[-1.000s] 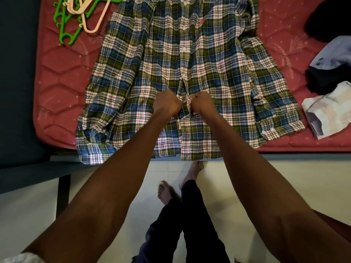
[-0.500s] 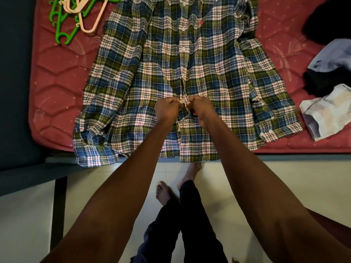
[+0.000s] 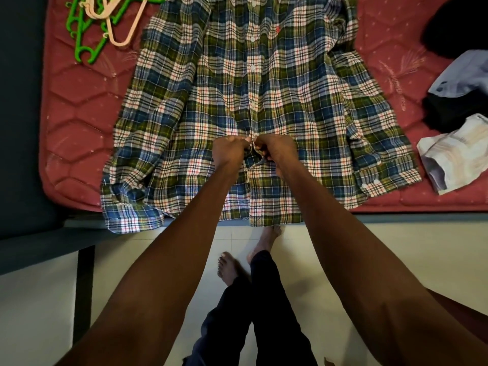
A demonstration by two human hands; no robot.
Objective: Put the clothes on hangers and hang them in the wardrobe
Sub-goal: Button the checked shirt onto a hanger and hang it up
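A plaid shirt (image 3: 200, 107) in green, blue and white lies spread front-up on a red mattress (image 3: 76, 96), its hem hanging over the near edge. My left hand (image 3: 229, 152) and my right hand (image 3: 276, 151) meet at the button placket low on the shirt. Each pinches one edge of the placket, fingers curled, knuckles toward me. Green hangers (image 3: 81, 40) and a beige hanger (image 3: 124, 27) lie in a heap at the mattress's far left corner.
More clothes lie at the right: a black garment (image 3: 456, 25), a pale blue one (image 3: 464, 77) and a folded white one (image 3: 454, 157). A dark bed frame (image 3: 31, 239) runs along the left and front. My bare feet stand on the light tiled floor (image 3: 396, 254).
Both hands have stayed at the placket, drawn closer together and working at the same spot. The shirt's placket edge below them has folded open slightly.
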